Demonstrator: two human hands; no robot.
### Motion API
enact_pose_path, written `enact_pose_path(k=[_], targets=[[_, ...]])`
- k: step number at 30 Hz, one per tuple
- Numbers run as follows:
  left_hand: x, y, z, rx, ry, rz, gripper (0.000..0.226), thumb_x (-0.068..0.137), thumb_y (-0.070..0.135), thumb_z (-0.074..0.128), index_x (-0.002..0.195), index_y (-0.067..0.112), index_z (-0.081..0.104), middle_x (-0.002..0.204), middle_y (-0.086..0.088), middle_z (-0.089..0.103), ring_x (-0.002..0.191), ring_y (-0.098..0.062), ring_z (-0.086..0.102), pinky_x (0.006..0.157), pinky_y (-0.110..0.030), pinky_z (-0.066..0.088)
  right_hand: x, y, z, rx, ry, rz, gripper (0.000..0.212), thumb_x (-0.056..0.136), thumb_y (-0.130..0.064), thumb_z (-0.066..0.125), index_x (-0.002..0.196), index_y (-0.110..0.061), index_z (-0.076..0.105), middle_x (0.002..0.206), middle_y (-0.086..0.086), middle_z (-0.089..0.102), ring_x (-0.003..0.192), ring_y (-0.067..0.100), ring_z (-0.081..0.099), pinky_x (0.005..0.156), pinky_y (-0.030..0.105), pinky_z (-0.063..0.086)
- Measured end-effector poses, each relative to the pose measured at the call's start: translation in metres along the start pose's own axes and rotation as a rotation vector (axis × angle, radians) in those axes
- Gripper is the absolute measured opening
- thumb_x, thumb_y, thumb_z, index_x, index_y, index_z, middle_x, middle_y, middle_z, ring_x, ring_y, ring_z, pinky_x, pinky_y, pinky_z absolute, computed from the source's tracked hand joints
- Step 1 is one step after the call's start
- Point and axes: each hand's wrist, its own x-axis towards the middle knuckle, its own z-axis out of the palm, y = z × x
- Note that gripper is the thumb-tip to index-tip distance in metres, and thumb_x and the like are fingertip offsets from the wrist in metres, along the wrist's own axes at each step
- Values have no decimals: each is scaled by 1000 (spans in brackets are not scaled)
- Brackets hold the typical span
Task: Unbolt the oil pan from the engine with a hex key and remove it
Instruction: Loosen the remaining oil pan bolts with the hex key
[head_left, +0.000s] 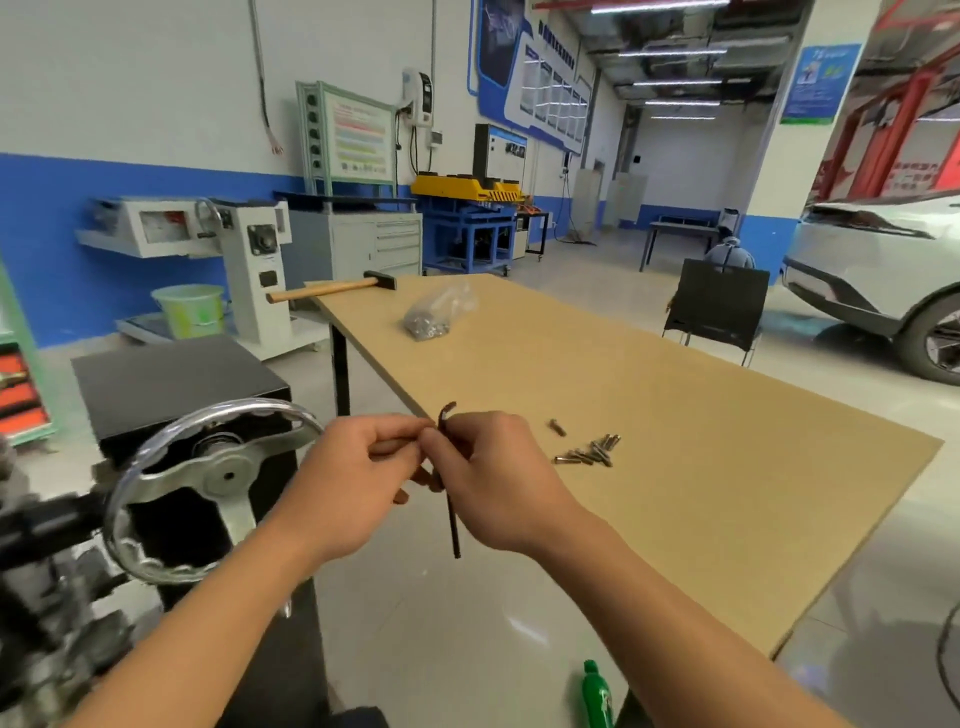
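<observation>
A dark hex key (453, 519) hangs upright in front of me, its bent end at the top. My right hand (498, 483) grips its upper part. My left hand (353, 483) pinches something at the bend with thumb and fingertips; what it pinches is hidden. Both hands meet just off the near corner of the wooden table (675, 441). Several removed bolts (589, 452) lie in a small pile on the table, right of my hands. The engine on its stand (47, 597) is at the far left, blurred. No oil pan shows.
A chrome handwheel (218, 478) of the engine stand juts out left of my hands. A hammer (332, 289) and a plastic bag of hardware (436, 314) lie at the table's far end. A green bottle (597, 696) stands on the floor below. A white car (883, 280) is parked at right.
</observation>
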Motion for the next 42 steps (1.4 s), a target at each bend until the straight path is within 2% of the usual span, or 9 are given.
enact_pose_path(k=[2, 6, 11, 17, 23, 27, 30, 37, 42], targets=[[-29, 2, -40, 7, 25, 28, 36, 96, 5, 58, 91, 35, 76, 84, 5, 77, 78, -8, 72, 63, -23, 57, 4, -38, 27, 38, -34, -136, 38, 100, -31, 53, 68, -15, 63, 64, 1, 66, 61, 14, 63, 60, 35, 52], [-89, 2, -133, 91, 156, 132, 42, 86, -1, 68, 97, 38, 75, 86, 0, 78, 82, -17, 75, 76, -31, 61, 5, -122, 86, 186, -27, -388, 48, 99, -28, 59, 53, -29, 42, 48, -11, 42, 49, 7, 45, 51, 14, 32], [-163, 7, -234, 168, 368, 259, 31, 72, 27, 71, 101, 39, 75, 90, 9, 78, 85, -8, 75, 72, -15, 56, -4, -222, 155, 415, -20, -645, 60, 96, -18, 66, 50, -34, 30, 44, -15, 27, 46, 2, 36, 52, 15, 26], [-266, 12, -311, 221, 610, 172, 33, 77, 48, 74, 108, 37, 75, 95, 4, 78, 86, -16, 76, 65, -19, 58, -24, -299, 229, 624, -198, -810, 47, 95, -19, 68, 51, -15, 49, 44, -4, 42, 46, 11, 39, 52, 23, 32], [-309, -1, -338, 262, 760, 71, 21, 85, 21, 68, 100, 32, 77, 92, 5, 79, 85, -16, 76, 66, -20, 58, -21, -318, 264, 621, -227, -876, 45, 95, -21, 68, 55, -5, 56, 45, -3, 43, 45, 9, 38, 50, 15, 29], [-321, -11, -346, 233, 939, 92, 21, 91, 11, 64, 102, 27, 74, 93, 5, 79, 89, -14, 76, 68, -18, 58, -26, -314, 278, 586, -218, -874, 39, 96, -22, 67, 63, 0, 68, 54, 6, 62, 50, 16, 57, 51, 35, 44], [-324, -22, -341, 192, 1053, 87, 21, 90, 10, 64, 101, 25, 74, 92, 6, 79, 90, -14, 75, 69, -18, 58, -29, -314, 282, 597, -217, -852, 34, 96, -21, 67, 68, -2, 70, 55, 5, 64, 48, 18, 58, 49, 36, 45], [-298, -16, -329, 476, 802, 87, 35, 93, 12, 63, 112, 40, 70, 105, 27, 73, 102, 5, 68, 89, -14, 52, -26, -318, 288, 481, -210, -869, 30, 96, -22, 67, 71, -6, 72, 58, 1, 65, 52, 15, 60, 49, 35, 47], [-296, -9, -343, 540, 630, 45, 25, 96, 9, 61, 108, 25, 75, 100, 21, 75, 99, 4, 69, 86, -12, 52, -24, -318, 291, 473, -223, -864, 29, 96, -21, 67, 72, -5, 72, 60, 4, 66, 55, 16, 62, 50, 38, 48]])
